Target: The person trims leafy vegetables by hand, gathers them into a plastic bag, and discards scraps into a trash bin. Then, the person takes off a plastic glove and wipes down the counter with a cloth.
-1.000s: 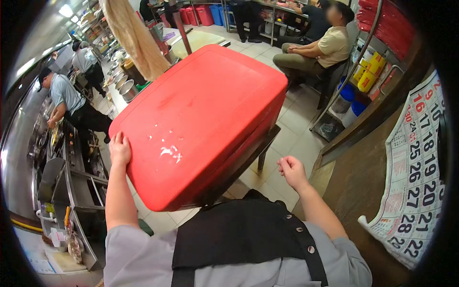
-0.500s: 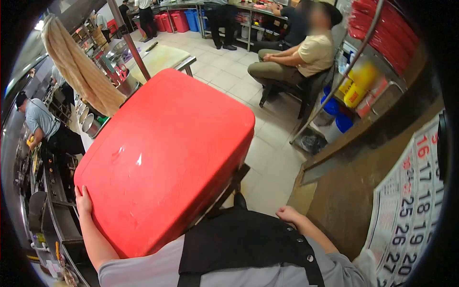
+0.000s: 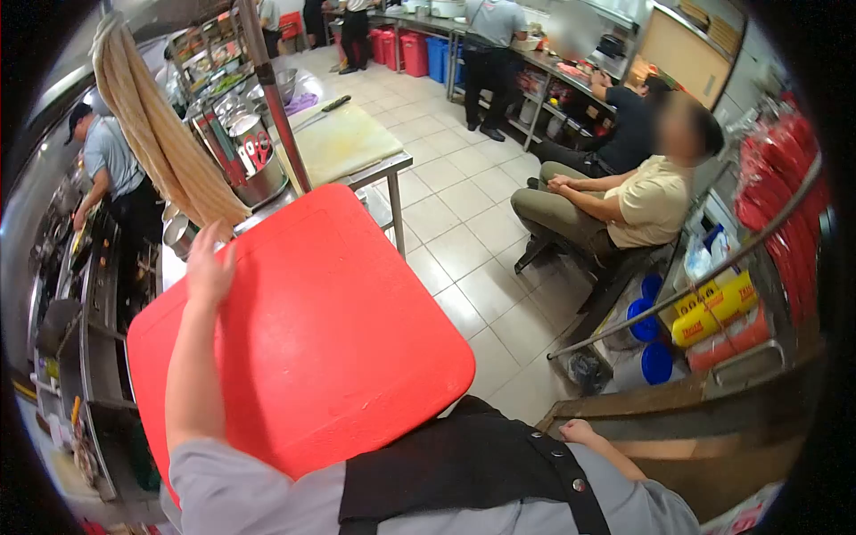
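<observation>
A large red lid (image 3: 339, 330) lies in front of my body. My left hand (image 3: 210, 267) is over its upper left edge, fingers apart and pointing at the hanging tan cloth (image 3: 156, 116); it holds nothing. Whether the palm touches the lid I cannot tell. My right hand (image 3: 580, 432) hangs low at my right side, beside the wooden ledge, its fingers curled; what it holds, if anything, is hidden.
Beyond the lid stand a cutting board (image 3: 343, 143) with a knife (image 3: 323, 109) and a metal pot (image 3: 257, 160). A seated person (image 3: 655, 205) is at the right, near a rack with yellow packages (image 3: 713, 308). Another person (image 3: 114, 160) works at the left.
My left hand has moved from the lid's left edge up toward the cloth. My right hand has dropped lower beside my body. The view has shifted, and the calendar is mostly out of sight.
</observation>
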Demonstrator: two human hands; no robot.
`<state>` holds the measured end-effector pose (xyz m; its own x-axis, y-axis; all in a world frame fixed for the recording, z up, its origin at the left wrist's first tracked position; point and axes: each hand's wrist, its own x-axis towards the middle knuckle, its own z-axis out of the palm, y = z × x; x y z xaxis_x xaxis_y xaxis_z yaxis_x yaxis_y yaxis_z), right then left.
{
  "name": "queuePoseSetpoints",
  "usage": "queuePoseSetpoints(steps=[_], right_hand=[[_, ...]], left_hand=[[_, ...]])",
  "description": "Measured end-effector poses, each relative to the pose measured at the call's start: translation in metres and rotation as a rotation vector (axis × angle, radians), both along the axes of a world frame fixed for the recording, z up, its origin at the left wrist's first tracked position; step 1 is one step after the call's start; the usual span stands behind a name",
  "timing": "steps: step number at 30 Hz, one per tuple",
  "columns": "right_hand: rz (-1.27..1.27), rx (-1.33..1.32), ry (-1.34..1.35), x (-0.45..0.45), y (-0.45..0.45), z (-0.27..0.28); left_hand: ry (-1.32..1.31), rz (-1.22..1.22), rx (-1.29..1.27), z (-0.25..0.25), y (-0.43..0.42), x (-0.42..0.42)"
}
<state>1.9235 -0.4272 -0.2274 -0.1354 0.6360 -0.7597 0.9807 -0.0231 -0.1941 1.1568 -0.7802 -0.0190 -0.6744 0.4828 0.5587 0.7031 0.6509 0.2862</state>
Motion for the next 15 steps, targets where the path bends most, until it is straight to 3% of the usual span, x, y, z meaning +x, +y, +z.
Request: queuePoseSetpoints(steps=[4, 9, 12, 15], right_hand=[[0.470, 0.048, -0.069, -0.011, 0.089, -0.042], [0.354, -0.029, 0.143, -0.036, 0.175, -0.061], [0.324, -0.188, 0.271, -0.003, 0.255, -0.144], [0.574, -0.129, 0.084, -0.046, 0.286, -0.086]], left_hand=[[-0.094, 0.108, -0.001, -0.009, 0.114, 0.022], [-0.283, 0.415, -0.166, -0.015, 0.138, 0.052], [-0.274, 0.518, -0.159, -0.022, 0.135, 0.056], [-0.255, 0.625, -0.165, -0.019, 0.138, 0.063]])
